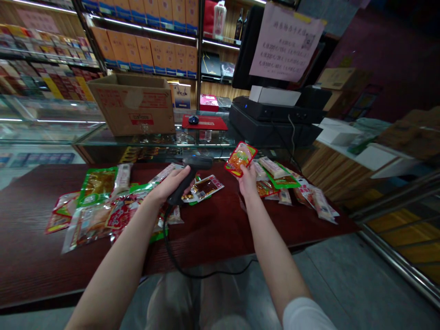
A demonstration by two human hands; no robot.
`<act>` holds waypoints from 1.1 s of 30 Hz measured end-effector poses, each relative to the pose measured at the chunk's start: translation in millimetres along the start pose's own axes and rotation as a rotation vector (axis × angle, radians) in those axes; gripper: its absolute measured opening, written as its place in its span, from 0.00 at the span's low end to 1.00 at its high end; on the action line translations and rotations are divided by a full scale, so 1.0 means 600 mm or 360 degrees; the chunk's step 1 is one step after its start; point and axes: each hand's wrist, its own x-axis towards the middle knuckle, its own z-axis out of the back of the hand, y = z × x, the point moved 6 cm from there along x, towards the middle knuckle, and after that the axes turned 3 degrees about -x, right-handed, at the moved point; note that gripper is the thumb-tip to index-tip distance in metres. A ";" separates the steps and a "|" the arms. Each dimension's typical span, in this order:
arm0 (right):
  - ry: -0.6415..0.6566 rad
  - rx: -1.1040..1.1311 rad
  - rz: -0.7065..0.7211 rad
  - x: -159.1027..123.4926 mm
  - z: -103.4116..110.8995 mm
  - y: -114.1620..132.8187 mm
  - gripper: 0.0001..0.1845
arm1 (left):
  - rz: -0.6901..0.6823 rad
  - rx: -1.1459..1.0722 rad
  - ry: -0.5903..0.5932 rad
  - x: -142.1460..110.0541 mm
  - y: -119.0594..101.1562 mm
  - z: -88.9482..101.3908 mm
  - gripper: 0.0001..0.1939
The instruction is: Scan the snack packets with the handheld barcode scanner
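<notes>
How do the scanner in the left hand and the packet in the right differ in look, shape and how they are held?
The scanner is black; the packet is bright, with red edges.
The scanner has a handle and trails a cable; the packet is flattish and cordless.
The left hand wraps the scanner's handle, while the right hand pinches the packet's lower edge.
Both are held up over the counter.

Lit shelves [147, 32] of orange boxes line the shop's back wall at twelve o'clock, glass display cases [41, 123] stand at ten, and gray tile floor [330, 275] meets metal railings [392, 247] at four, beside a dark reddish-brown counter [213, 229].
</notes>
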 end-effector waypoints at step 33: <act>0.0273 0.0671 -0.0818 -0.041 -0.042 -0.020 0.15 | 0.0056 0.0194 0.0225 -0.010 -0.003 -0.027 0.30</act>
